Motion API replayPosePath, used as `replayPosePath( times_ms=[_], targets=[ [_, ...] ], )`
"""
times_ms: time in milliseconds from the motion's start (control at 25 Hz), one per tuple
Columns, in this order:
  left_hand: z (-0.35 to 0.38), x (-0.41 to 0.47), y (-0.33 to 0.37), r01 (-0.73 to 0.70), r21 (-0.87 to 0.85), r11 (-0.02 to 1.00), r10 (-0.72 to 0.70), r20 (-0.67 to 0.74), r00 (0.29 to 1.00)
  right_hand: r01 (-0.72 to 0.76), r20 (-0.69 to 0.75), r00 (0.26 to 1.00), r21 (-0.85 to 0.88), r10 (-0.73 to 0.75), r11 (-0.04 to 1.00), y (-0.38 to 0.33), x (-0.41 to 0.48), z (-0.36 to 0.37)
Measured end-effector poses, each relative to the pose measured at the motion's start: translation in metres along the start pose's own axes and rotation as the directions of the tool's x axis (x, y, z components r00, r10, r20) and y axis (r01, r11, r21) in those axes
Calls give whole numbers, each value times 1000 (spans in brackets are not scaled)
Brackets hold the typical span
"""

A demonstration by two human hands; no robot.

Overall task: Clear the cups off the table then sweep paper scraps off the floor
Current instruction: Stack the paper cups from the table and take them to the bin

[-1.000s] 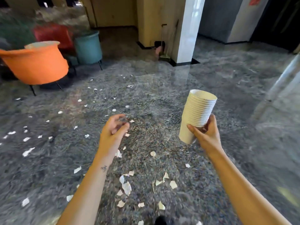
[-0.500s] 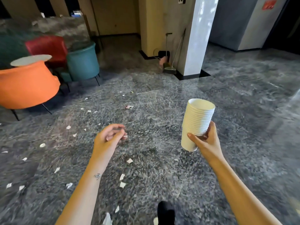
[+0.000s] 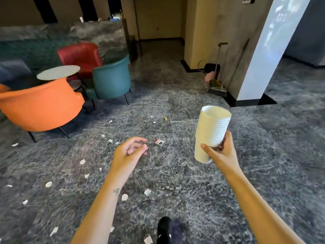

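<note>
The right hand (image 3: 222, 153) holds a tall stack of nested paper cups (image 3: 212, 131) at mid-right, above the floor. Its thumb is pressed across the near side of the lowest cup and its fingers are curled round the far side. The stack stands nearly upright, tipped slightly to the right, with its open mouth up.

The left hand (image 3: 130, 151) hangs in the air to the left of the stack, well apart from it. Its fingers are loosely curled toward the thumb and grip nothing that shows. A small tattoo (image 3: 116, 191) marks the left forearm.

Paper scraps (image 3: 82, 161) are scattered over the dark speckled stone floor (image 3: 274, 155), mostly left and near of the hands. A red-and-white piece (image 3: 159, 142) lies just right of the left hand. The toe of a dark shoe (image 3: 164, 229) shows at the near edge.

At far left a small round table (image 3: 59, 72) stands among three armchairs. The orange armchair (image 3: 40, 106) is nearest, the teal armchair (image 3: 112, 80) is to its right and the red armchair (image 3: 80, 57) is behind. The tabletop has no cups on it.

At far right a broom (image 3: 217, 89) and a long-handled dustpan (image 3: 212, 68) lean against the wall just beside a white pillar (image 3: 267, 50). The whole picture is slightly blurred.
</note>
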State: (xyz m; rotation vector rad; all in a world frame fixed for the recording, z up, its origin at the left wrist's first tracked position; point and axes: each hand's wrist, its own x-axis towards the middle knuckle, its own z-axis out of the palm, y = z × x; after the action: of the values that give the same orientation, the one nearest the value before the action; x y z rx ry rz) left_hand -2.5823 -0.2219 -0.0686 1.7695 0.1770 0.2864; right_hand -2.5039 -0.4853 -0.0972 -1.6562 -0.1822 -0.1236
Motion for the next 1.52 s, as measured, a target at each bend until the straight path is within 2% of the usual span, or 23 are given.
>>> replayPosePath(
  times_ms=[120, 280, 520, 720, 840, 1120, 1280, 1520],
  targets=[
    [14, 130, -27, -26, -17, 1000, 26, -18, 1000, 3, 8, 1000, 6, -3, 1000, 36, 124, 28],
    [36, 325, -29, -50, -32, 998, 51, 28, 998, -36, -29, 999, -41, 35, 999, 61, 300, 51],
    [107, 604, -26, -62, 18, 998, 59, 146, 988, -71, -155, 986, -68, 59, 995, 103, 551, 46],
    [179, 845, -62, -64, 69, 996, 53, 152, 987, -43, -192, 981, -29, 37, 999, 183, 792, 47],
    [201, 970, -56, -49, 116, 992, 31, 148, 988, -56, -211, 976, 14, 58, 998, 195, 931, 49],
    [250, 1269, -68, -73, 139, 988, 54, 138, 989, -55, -125, 991, -9, 54, 998, 239, 1238, 92],
    [299, 1472, -93, -123, 109, 986, 103, 177, 979, -56, -200, 978, -8, 53, 998, 294, 1423, 107],
    [387, 1737, -77, -143, 82, 986, 109, 326, 939, -109, -281, 954, -1, 104, 994, 329, 1655, 90]
  ],
)
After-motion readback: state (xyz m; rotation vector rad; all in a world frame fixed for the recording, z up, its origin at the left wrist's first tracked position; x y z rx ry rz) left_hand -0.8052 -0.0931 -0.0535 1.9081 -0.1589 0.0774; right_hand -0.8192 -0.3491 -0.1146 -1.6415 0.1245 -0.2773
